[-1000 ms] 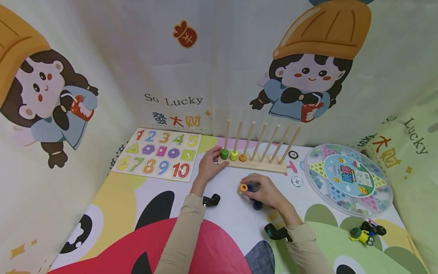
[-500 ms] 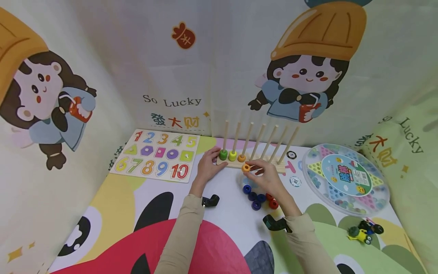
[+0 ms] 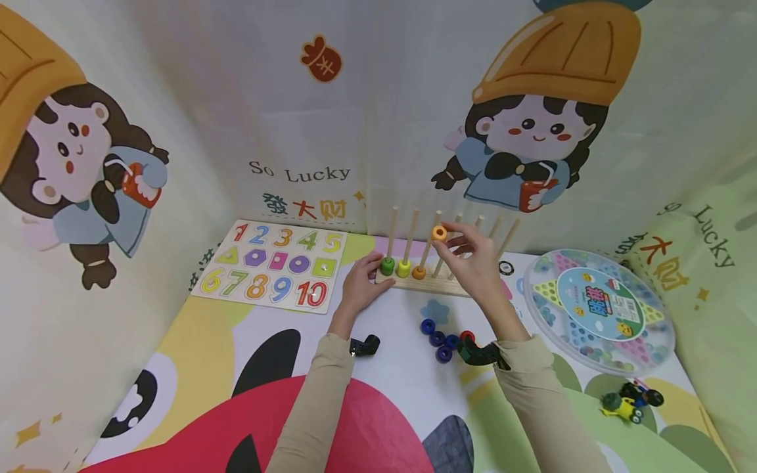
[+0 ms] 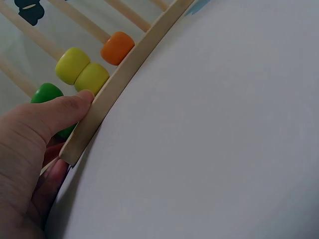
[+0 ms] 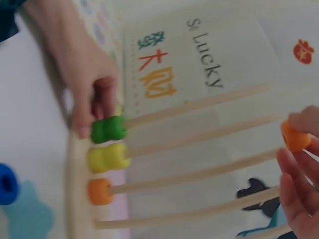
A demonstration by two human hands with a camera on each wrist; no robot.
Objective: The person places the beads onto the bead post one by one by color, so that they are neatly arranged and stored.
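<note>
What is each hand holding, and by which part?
The right hand pinches an orange bead by its outer surface; the left hand grips the wooden base at its left end.

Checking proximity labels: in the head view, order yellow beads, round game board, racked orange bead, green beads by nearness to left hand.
1. Green beads: just right of the left hand.
2. Yellow beads: just right of green.
3. Racked orange bead: just right of yellow.
4. Round game board: far right.

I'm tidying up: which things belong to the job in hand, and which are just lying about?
Likely the job:
peg rack
threaded beads
orange bead in right hand
loose blue beads
red bead

Lying about:
number board
round board game
toy figures
</note>
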